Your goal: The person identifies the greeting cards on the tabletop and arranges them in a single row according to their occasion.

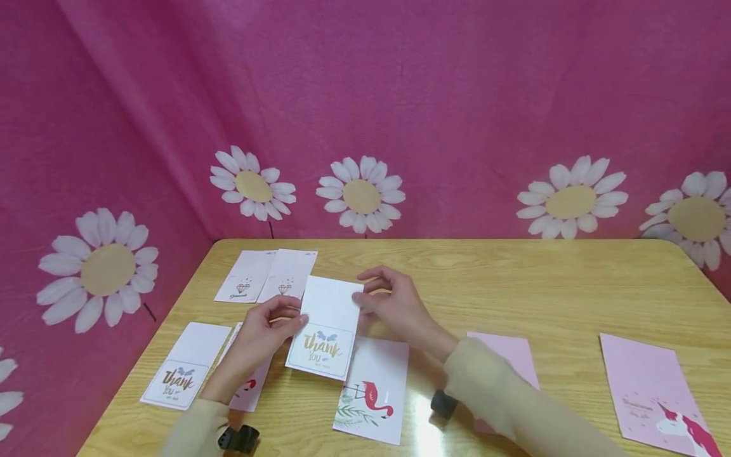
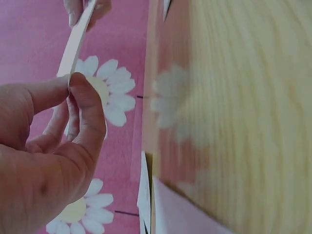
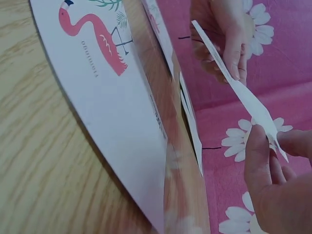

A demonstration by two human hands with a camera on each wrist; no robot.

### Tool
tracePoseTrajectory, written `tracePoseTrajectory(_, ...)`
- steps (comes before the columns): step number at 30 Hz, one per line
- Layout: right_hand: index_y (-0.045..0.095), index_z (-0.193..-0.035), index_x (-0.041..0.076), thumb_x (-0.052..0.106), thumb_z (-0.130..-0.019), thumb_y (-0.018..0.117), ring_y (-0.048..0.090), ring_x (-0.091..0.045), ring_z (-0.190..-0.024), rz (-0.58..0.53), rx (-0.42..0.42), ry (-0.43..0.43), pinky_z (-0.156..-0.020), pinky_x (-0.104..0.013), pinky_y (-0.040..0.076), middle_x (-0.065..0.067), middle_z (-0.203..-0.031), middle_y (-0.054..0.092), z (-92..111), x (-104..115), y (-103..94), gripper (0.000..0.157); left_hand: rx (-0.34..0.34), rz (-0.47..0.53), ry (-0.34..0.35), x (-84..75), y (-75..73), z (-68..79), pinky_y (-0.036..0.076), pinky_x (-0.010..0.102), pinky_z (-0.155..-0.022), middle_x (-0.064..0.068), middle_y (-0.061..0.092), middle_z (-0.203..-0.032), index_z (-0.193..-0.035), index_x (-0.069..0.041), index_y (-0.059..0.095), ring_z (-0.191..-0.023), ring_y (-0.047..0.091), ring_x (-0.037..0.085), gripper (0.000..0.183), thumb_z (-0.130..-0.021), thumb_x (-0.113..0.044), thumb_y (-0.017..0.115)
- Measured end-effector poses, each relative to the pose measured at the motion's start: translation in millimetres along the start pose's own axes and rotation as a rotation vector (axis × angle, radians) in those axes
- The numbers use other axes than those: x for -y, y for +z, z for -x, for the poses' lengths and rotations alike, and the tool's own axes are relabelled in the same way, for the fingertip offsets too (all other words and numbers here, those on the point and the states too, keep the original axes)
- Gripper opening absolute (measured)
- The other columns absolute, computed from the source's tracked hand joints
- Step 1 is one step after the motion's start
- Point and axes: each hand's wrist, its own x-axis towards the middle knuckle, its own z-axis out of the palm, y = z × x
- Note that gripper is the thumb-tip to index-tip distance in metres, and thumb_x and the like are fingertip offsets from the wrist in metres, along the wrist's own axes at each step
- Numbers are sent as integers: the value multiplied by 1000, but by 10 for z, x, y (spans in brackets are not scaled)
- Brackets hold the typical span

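Observation:
Both hands hold up a white thank-you card [image 1: 323,327], printed with gold letters and a blue bow, above the table. My left hand [image 1: 259,336] pinches its left edge between thumb and fingers. At the upper right edge, my right hand [image 1: 396,308] pinches it the same way. In the right wrist view the card [image 3: 261,114] appears edge-on and slightly bent between the hands. Below it lies a white flamingo card [image 1: 374,393], its top corner overlapped by the held card. A second thank-you card [image 1: 184,368] rests on the table left of my left hand.
Two diamond cards [image 1: 242,276] lie side by side at the back left. Another flamingo card [image 1: 251,387] is partly hidden by the left arm. On the right are a pink card [image 1: 508,352], partly under the right sleeve, and a unicorn card [image 1: 651,387]. A flowered pink cloth [image 1: 445,127] hangs behind the table.

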Motion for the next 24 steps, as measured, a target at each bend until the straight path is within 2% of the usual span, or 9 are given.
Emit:
tracePoseTrajectory(5,59,-132,10,8,-89,78,72,-22,-84,-11,-13,17,-75,-39,64,-13,-112,69,23,5,-42,47,-39,61,-31,-66,77,-52,57,19,-81,14,66,-119,-127,-7,63,-97,66,14,34,-96,-18,72)
tracePoseTrajectory(10,57,-134,12,9,-89,78,71,-21,-78,44,-11,50,-71,-38,64,-14,-111,69,63,-5,-52,49,-50,119,-26,-127,136,-116,57,22,-82,12,65,-116,-128,-7,62,-93,65,11,34,-97,-19,71)
tracePoseTrajectory(17,55,-138,13,8,-89,77,69,-22,-69,126,-45,74,-64,-37,63,-12,-103,67,46,-16,-53,53,-75,77,-1,-198,209,-240,56,25,-81,10,64,-115,-127,-11,64,-85,63,9,34,-97,-24,72)
tracePoseTrajectory(21,49,-141,15,8,-89,78,68,-22,-67,147,-90,68,-61,-35,62,-13,-104,69,-18,-35,-69,60,-64,80,7,-217,241,-348,58,29,-82,10,64,-111,-128,-11,64,-81,63,10,34,-97,-23,71)
tracePoseTrajectory(24,47,-141,16,11,-90,78,68,-21,-67,171,-124,56,-60,-33,61,-14,-106,70,-95,-60,-88,61,-63,51,4,-223,255,-419,60,31,-78,10,66,-108,-129,-13,66,-78,65,11,34,-96,-21,71)
